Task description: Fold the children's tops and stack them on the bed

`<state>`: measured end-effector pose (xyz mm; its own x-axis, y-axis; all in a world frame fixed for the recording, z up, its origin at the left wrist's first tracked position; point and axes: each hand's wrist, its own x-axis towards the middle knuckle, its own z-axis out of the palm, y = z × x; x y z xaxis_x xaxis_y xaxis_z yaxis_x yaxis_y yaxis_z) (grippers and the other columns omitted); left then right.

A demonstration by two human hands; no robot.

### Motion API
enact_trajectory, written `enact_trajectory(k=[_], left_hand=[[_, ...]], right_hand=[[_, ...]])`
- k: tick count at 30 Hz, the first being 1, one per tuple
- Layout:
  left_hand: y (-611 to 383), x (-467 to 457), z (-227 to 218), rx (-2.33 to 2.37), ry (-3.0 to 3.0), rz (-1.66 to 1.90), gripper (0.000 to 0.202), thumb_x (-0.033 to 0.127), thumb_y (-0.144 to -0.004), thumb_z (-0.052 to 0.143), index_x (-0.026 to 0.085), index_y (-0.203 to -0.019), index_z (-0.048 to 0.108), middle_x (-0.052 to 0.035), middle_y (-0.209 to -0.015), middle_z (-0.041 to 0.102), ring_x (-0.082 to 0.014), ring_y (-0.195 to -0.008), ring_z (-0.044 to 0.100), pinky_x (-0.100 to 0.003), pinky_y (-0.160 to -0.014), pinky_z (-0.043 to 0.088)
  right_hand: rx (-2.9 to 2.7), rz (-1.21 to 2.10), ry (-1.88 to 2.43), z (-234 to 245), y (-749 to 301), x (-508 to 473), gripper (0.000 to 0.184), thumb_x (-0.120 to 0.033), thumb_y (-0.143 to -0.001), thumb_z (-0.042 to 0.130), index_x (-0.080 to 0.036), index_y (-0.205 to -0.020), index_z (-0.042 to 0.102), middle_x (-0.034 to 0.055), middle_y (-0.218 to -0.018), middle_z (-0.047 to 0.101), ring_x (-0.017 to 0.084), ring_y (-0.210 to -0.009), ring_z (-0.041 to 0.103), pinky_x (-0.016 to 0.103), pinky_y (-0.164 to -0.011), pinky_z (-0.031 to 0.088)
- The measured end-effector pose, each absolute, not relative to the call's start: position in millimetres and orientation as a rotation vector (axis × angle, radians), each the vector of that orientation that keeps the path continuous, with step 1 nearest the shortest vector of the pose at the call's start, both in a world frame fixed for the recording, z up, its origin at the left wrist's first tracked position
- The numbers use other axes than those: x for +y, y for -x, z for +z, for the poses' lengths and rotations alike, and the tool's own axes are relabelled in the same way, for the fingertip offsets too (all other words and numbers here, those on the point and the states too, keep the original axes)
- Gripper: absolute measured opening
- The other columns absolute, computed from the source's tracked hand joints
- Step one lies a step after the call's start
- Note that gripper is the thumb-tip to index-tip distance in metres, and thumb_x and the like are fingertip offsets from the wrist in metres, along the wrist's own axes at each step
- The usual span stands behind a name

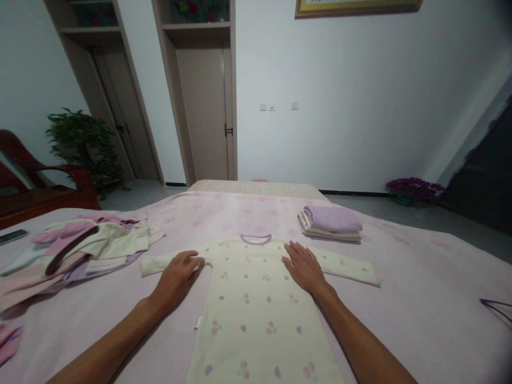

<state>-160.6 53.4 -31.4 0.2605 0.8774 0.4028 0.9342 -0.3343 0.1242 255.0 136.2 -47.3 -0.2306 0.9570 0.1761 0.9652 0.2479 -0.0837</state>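
Across the pink floral bedspread (pixel 412 298), the cherry-print long-sleeved top (pixel 256 312) lies spread before you. Your right hand (pixel 304 266) presses flat, fingers slightly parted, near one shoulder; your left hand (pixel 181 274) curls over the other sleeve (pixel 154 265), whether pinching cloth I cannot tell. Dragging either hand could wrinkle it. The hem is cut off.

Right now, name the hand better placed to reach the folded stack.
Probably right: the right hand rests on the shirt, nearer the folded stack; the left hand is at the opposite sleeve.
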Motion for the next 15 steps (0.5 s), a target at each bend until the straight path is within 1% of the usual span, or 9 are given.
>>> enact_trajectory(k=[3,5,9,13,15], left_hand=[[185.4,48.7,-21.6,-1.789,2.319,-0.386,0.031,0.03,-0.099,0.039,0.021,-0.107,0.069,-0.0122,-0.111,0.065,-0.0268,-0.1,0.058,-0.041,-0.093,0.045],[196.7,47.7,-15.0,-1.825,2.313,-0.226,0.034,0.028,-0.1,0.036,0.021,-0.104,0.068,-0.0115,-0.104,0.066,-0.0265,-0.094,0.059,-0.04,-0.087,0.045],[203.5,50.0,-7.6,-1.941,2.257,-0.077,0.034,0.024,-0.099,0.033,0.021,-0.108,0.067,-0.0115,-0.101,0.066,-0.0266,-0.091,0.059,-0.04,-0.083,0.042],[203.5,52.7,0.5,-2.032,2.226,-0.09,0.026,0.024,-0.093,0.04,0.021,-0.095,0.066,-0.0107,-0.097,0.066,-0.0252,-0.088,0.06,-0.037,-0.081,0.041],[208.1,54.2,6.9,-2.05,2.252,-0.086,0.019,0.022,-0.086,0.047,0.022,-0.09,0.065,-0.009,-0.094,0.067,-0.0249,-0.089,0.061,-0.036,-0.081,0.04]], right_hand=[[-2.315,-0.076,1.818,-49.6,-255.0,137.9,0.058,-0.05,-0.101,0.031,-0.021,-0.15,0.042,0.0079,-0.16,0.034,0.024,-0.148,0.026,0.043,-0.121,0.012],[-2.313,-0.081,1.812,-50.7,-255.0,138.5,0.058,-0.05,-0.101,0.031,-0.021,-0.15,0.042,0.0083,-0.16,0.035,0.024,-0.148,0.026,0.043,-0.12,0.012],[-2.312,-0.093,1.802,-51.5,-254.8,138.9,0.058,-0.049,-0.101,0.031,-0.021,-0.15,0.042,0.0083,-0.159,0.036,0.024,-0.147,0.028,0.043,-0.12,0.014],[-2.315,-0.098,1.812,-51.1,-255.0,139.1,0.058,-0.049,-0.1,0.032,-0.02,-0.149,0.043,0.0088,-0.159,0.036,0.024,-0.147,0.027,0.044,-0.12,0.014],[-2.32,-0.091,1.809,-50.8,-255.0,139.3,0.058,-0.05,-0.1,0.032,-0.02,-0.149,0.043,0.0087,-0.159,0.036,0.024,-0.147,0.027,0.044,-0.12,0.014]])
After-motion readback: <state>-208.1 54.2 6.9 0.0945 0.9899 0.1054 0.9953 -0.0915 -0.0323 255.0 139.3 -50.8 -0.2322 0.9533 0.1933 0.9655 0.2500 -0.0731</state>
